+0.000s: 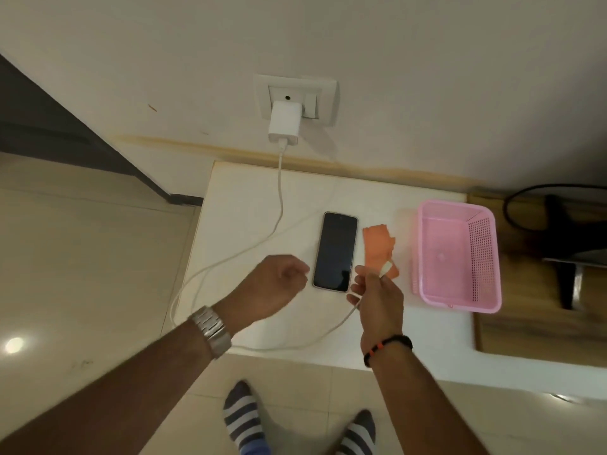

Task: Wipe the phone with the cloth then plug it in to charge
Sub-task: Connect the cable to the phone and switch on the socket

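A dark phone [335,251] lies screen up on the white ledge [249,198]. Just right of it lies a crumpled orange cloth [377,246]. My right hand [377,297] hovers at the phone's lower right corner and pinches the plug end of the white charging cable [279,205]. The cable loops over the ledge's left and front edges and runs up to a white charger [284,124] in the wall socket [295,98]. My left hand [276,287], fingers curled and holding nothing, hovers just left of the phone's lower end.
A pink plastic basket [492,257] stands right of the cloth. Beyond it are a wooden surface [525,330] and dark objects with a black cord [512,205]. Beige floor tiles lie to the left. My striped socks [243,418] show below the ledge.
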The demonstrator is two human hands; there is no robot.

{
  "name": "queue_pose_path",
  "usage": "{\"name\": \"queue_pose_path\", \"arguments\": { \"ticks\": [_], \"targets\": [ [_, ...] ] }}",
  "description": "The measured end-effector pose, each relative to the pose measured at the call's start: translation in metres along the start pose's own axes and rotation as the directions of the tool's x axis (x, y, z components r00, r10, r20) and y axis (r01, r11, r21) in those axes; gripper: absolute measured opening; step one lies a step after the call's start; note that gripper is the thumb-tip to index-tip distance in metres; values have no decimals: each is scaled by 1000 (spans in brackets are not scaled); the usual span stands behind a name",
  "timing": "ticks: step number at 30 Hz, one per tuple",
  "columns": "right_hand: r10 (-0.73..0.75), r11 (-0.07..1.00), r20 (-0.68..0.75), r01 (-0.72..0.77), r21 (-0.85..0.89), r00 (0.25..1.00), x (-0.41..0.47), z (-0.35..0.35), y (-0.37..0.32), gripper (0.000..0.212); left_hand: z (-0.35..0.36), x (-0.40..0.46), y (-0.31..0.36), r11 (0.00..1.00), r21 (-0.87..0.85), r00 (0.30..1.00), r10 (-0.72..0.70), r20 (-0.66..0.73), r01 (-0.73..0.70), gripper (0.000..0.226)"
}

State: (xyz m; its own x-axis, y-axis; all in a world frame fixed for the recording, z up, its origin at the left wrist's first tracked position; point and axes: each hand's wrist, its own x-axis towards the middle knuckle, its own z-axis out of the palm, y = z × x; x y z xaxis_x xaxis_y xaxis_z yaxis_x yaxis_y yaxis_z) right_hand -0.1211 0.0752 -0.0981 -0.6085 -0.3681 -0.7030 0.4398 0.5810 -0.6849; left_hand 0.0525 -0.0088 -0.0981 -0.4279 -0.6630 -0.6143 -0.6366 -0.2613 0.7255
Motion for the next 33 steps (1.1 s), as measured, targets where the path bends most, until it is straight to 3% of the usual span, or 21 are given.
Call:
{"name": "queue_pose_path", "arguments": {
  "ticks": [3, 6, 8, 14, 17, 20, 22, 26, 33],
  "targets": [
    [13, 997, -23, -14, -77, 1000, 24, 2, -1, 16, 15, 41, 11, 990, -33, 977, -142, -162, 138, 35],
    [81, 985, 9, -79, -156, 997, 42, 7, 1, 16, 29, 62, 17, 982, 37, 965, -176, -193, 187, 10],
    [126, 978, 38, -117, -171, 991, 50, 10, 4, 23, 38, 71, 21, 979, 15, 960, -195, -201, 202, 31],
    [132, 984, -1, -131, -125, 991, 55, 14, 9, 27, 49, 79, 31, 960, -106, 957, -270, -106, 259, 39],
    [128, 986, 73, -119, -114, 989, 46, 6, 5, 19, 42, 76, 31, 932, -210, 954, -298, 13, 294, 37],
    [25, 992, 57, -18, -128, 998, 26, -6, -7, 22, 30, 65, 37, 871, -385, 952, -285, 108, 304, 32],
    [-50, 988, 13, 52, -142, 999, 8, -14, -12, 25, 26, 56, 44, 801, -511, 948, -296, 117, 313, 31],
    [-169, 977, 74, 177, -120, 983, -38, -22, -19, 31, 25, 39, 57, 621, -726, 937, -336, 94, 295, 28],
    [-180, 959, 196, 216, -181, 964, -69, -19, -37, 23, 27, 27, 72, 506, -833, 937, -346, 40, 223, 21]
  ]
}}
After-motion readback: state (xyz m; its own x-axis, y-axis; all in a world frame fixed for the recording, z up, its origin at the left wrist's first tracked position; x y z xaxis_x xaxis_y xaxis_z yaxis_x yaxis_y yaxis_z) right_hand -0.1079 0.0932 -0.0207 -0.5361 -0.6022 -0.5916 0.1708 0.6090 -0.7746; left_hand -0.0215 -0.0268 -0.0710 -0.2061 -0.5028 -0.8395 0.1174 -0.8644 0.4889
